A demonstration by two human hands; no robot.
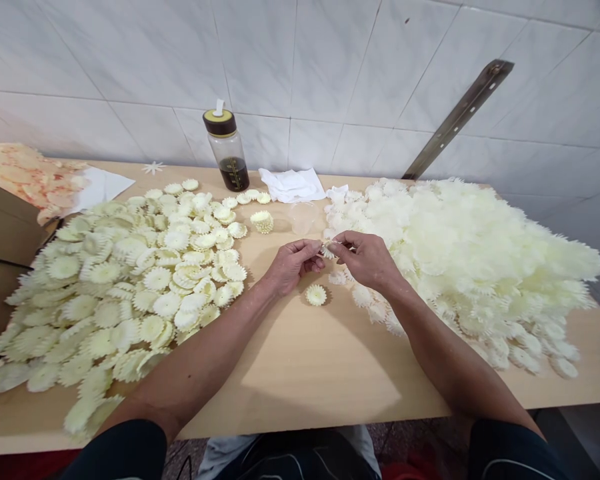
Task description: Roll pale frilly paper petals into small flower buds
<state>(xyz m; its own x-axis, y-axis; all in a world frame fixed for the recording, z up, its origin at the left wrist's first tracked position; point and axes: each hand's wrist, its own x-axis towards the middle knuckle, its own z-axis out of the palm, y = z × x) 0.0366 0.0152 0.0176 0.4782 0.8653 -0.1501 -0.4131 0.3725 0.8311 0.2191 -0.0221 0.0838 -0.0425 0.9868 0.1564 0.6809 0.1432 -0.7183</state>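
Between the fingertips of both hands is a small pale flower piece point(329, 249) with a toothed edge, partly hidden by the fingers. My left hand point(296, 263) pinches its left side, and my right hand point(364, 257) grips it from the right with thumb and finger. Just below the hands, a single cream flower piece point(316, 295) lies flat on the table point(325, 360). A wide heap of cupped cream flower pieces point(165, 280) spreads to the left. On the right rises a taller pile of paler, thinner flower pieces point(480, 253), its near edge beside my right forearm.
Behind the hands stand a bottle point(229, 150) of dark liquid, a white tissue point(294, 185), a clear shallow dish point(303, 217) and a short stack of flower pieces point(262, 222). A metal bracket point(457, 120) leans along the tiled wall. A cardboard box point(5, 247) is at far left.
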